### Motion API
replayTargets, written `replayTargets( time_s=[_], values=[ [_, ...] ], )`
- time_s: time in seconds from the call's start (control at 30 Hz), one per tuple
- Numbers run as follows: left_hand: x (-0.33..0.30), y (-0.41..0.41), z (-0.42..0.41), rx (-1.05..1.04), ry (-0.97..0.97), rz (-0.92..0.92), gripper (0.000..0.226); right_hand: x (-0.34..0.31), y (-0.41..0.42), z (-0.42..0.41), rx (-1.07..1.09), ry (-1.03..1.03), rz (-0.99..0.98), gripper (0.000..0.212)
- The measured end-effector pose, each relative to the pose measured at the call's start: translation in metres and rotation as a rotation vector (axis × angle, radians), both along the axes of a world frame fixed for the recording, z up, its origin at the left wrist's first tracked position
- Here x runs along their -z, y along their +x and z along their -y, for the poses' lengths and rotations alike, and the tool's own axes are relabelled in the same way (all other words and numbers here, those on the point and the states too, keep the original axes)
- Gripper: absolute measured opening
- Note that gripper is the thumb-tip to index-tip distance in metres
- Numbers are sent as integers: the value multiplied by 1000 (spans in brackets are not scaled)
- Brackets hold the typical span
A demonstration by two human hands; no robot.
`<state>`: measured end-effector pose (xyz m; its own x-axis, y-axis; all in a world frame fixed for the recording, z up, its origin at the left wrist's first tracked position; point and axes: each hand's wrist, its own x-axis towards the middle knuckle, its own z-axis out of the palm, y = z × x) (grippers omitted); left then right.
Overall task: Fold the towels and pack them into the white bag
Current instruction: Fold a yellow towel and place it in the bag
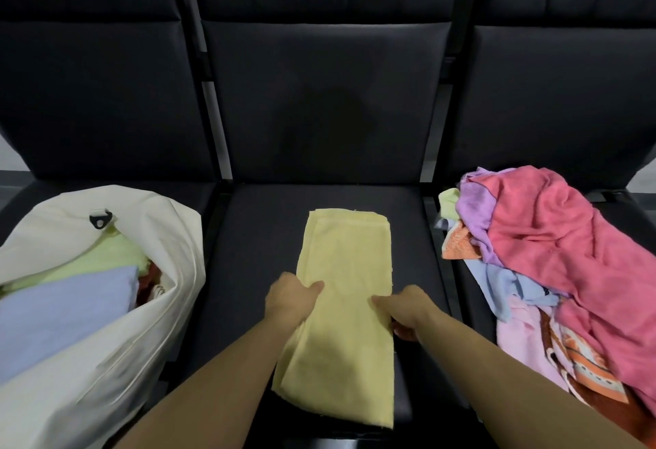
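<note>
The left hand (291, 301) pinches the left edge of the yellow towel (340, 306), thumb on top; the right hand (408, 312) grips its right edge. The towel lies folded long on the middle seat (255, 235). Left of the hands, the white bag (106, 360) holds a blue towel (64, 313) and a green towel (106, 257). Right of them lies a pile of towels (553, 257).

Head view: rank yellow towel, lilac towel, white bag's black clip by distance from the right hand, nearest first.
From the right hand:
1. Yellow towel, middle seat; the fingers grip its right edge.
2. Lilac towel, in the unfolded pile on the right seat, up and right of the hand.
3. Black clip, on the white bag on the left seat, beyond the left hand.
</note>
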<state>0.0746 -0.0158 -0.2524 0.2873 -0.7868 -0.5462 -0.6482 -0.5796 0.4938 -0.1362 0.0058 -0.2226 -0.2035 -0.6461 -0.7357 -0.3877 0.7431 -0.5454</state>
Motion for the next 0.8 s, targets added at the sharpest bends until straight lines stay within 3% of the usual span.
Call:
replayTargets(
  time_s=[0.13,0.27,0.4,0.53,0.67,0.8],
  values=[
    [2,6,3,-149,53,-297,53,4,-3,5,143,21,145,26],
    [-6,16,3,-168,70,-363,54,4,-3,7,122,-29,145,28],
    [-18,23,2,-240,-117,-437,51,-9,-7,7,127,-210,175,44],
    [-49,21,1,-229,-407,-463,38,-28,-5,7,123,-528,200,28],
    [-75,19,-6,-215,-571,-671,19,-48,4,1,111,-826,297,19],
    [-87,19,-11,-116,-737,-664,13,-59,9,-2,-19,-973,264,13]
  ],
)
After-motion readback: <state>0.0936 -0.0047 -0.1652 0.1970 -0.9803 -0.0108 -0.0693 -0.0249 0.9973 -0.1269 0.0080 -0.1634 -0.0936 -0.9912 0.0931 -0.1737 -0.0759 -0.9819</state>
